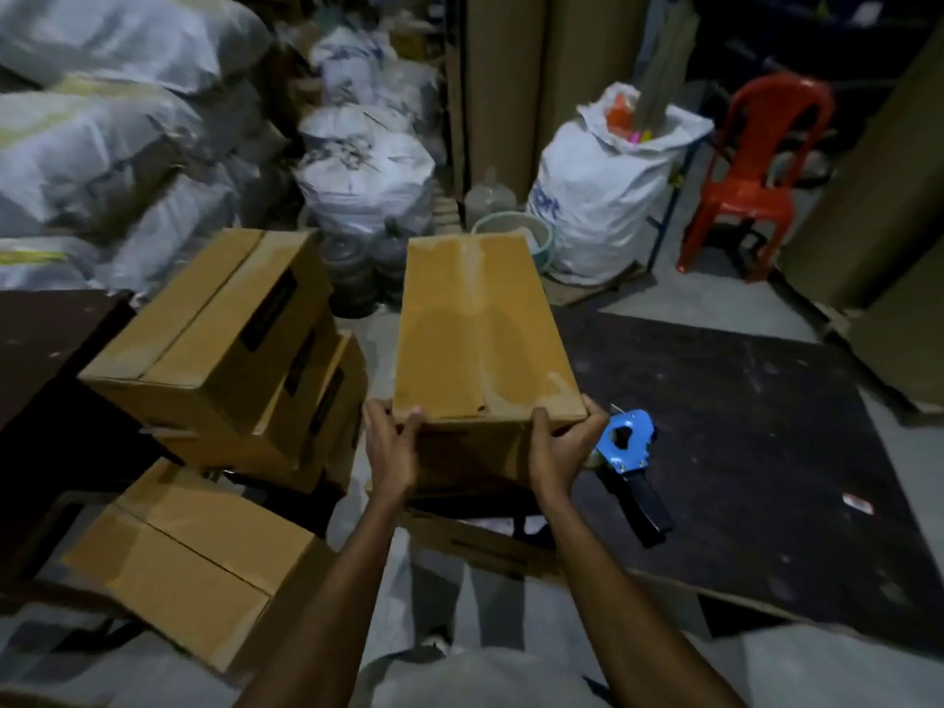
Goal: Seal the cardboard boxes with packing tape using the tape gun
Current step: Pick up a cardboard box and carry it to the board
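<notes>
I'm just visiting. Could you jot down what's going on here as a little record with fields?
Activity: person holds a cardboard box by its near end
Left hand: grips the box's near left corner
Right hand: grips the near right corner
Tape gun: blue, lying unheld on the dark board, right of the box
Other boxes: stacked at left
Background: white sacks, red chair
</notes>
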